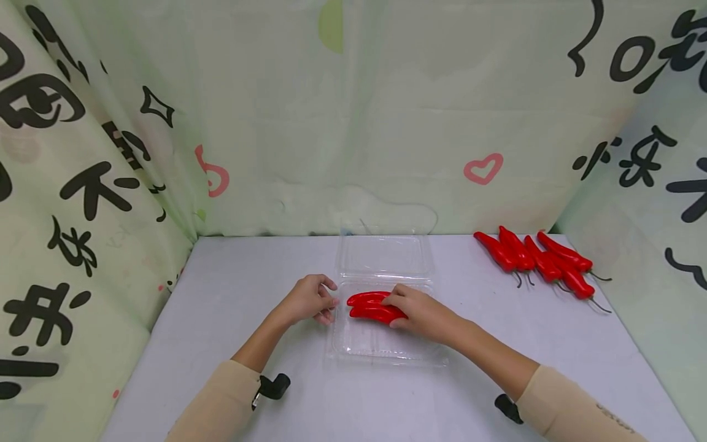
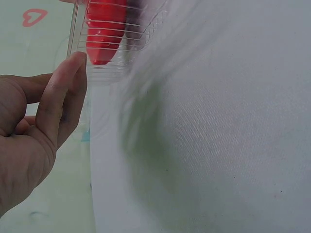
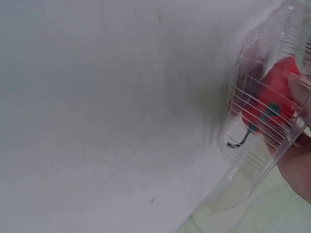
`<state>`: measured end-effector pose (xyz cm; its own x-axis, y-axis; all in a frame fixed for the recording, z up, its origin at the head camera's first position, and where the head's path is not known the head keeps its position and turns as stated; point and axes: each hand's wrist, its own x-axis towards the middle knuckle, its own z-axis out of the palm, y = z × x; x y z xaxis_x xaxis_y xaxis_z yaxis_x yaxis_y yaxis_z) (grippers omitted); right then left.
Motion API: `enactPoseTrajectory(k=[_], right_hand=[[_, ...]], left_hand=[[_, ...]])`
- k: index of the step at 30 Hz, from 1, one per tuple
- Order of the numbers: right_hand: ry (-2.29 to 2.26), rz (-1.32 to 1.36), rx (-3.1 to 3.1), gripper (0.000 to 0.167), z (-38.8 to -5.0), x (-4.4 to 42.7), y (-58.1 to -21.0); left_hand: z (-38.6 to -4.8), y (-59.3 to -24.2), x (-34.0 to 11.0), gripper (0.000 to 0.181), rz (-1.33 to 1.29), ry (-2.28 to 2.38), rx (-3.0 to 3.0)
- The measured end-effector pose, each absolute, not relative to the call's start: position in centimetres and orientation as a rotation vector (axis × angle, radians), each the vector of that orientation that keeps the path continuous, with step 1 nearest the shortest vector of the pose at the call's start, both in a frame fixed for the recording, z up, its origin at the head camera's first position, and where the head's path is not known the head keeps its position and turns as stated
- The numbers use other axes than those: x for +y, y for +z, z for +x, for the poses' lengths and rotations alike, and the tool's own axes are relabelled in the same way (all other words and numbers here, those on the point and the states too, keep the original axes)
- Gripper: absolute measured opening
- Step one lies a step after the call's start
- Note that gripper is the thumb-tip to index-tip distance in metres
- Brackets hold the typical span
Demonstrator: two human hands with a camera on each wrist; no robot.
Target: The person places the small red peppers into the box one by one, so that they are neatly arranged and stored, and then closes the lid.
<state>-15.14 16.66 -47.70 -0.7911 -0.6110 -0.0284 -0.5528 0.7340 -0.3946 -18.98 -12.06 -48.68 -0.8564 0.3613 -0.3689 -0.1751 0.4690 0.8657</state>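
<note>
A clear plastic clamshell box (image 1: 381, 347) stands on the white table with its lid (image 1: 383, 256) folded open toward the back. Two glossy red chili peppers (image 1: 375, 315) lie side by side inside it, tips to the left. My right hand (image 1: 422, 313) reaches into the box and grips the nearer pepper at its stem end; whether it also holds the other cannot be told. In the right wrist view, green caps and a dark stem (image 3: 238, 144) show through the ribbed wall. My left hand (image 1: 310, 301) touches the box's left rim with fairly straight fingers (image 2: 60, 87).
Several more red chili peppers (image 1: 544, 261) lie in a group at the table's back right, stems toward the near right. A printed curtain (image 1: 353, 123) hangs behind the table and along both sides. Black straps (image 1: 274, 387) show at the sleeve cuffs.
</note>
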Motion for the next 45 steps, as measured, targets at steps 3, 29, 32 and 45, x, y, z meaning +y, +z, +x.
enactPoseTrajectory(k=[3,29,32,45], right_hand=[[-0.543,-0.935,2.804,0.042,-15.0,16.5,-47.8],[-0.494,-0.901,2.928,0.04,-14.6,16.2,-48.9],[-0.506,-0.884,2.921,0.039,-14.6,16.1,-49.0],[-0.564,-0.833,2.901,0.041,-14.7,16.2,-49.2]], left_hand=[[-18.9,-48.6,-12.0,0.038,0.156,1.385,2.207],[-18.9,-48.6,-12.1,0.038,0.148,1.391,2.198],[-19.0,-48.6,-12.2,0.038,0.144,1.385,2.2],[-18.9,-48.5,-12.1,0.037,0.13,1.366,2.214]])
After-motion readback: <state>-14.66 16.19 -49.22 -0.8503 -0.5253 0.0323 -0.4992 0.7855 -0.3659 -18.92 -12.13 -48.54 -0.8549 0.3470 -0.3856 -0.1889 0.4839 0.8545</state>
